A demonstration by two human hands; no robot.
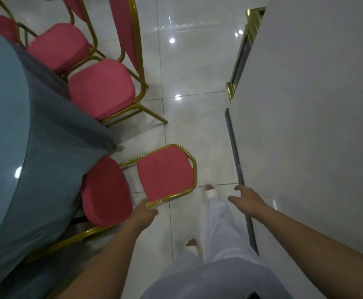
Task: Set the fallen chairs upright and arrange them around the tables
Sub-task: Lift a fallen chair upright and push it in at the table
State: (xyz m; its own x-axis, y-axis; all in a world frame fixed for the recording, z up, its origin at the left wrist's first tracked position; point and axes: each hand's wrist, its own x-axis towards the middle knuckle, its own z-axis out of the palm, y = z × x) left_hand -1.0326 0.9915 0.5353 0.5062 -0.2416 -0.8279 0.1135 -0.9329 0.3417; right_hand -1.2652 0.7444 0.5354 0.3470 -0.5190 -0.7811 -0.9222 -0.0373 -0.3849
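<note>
The left hand (145, 212) grips the gold rail at the near edge of the chair (165, 173) back. The chair sits against the table (14, 108) on the left, its back running far-right from the grip. The right hand (248, 197) is loose, empty and farther off, by the wall (316, 126).
</note>
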